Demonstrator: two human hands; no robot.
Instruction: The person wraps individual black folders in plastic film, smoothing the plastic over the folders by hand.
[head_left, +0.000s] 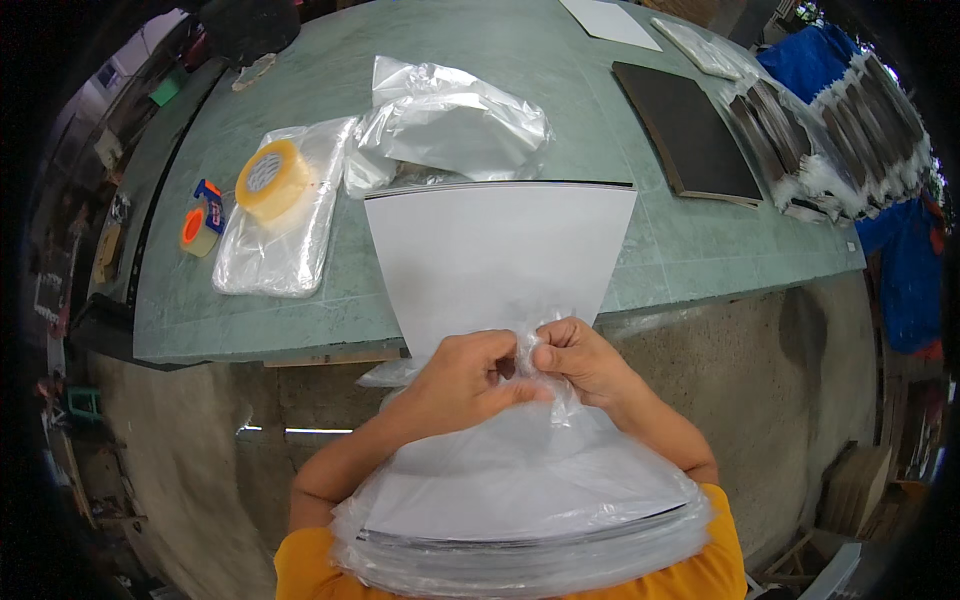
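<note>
Between my two hands a crinkled clear plastic bag [560, 400] is bunched up, just off the table's front edge. My left hand [465, 372] grips it with curled fingers. My right hand [588, 365] pinches it between thumb and fingertips, close beside the left. A stack of white sheets [500, 245] with a dark back edge lies ahead of the hands and partly overhangs the table. More white sheets in clear plastic [520, 470] rest against my body, below my forearms. Some of the bunched plastic is hidden by my fingers.
On the green table [300, 325], a large tape roll [270, 180] sits on folded plastic bags [280, 255], beside a tape dispenser [202, 222]. Loose plastic film [460, 120] lies behind the sheets. A dark flat board [685, 135] and plastic-wrapped bundles [865, 125] lie at right.
</note>
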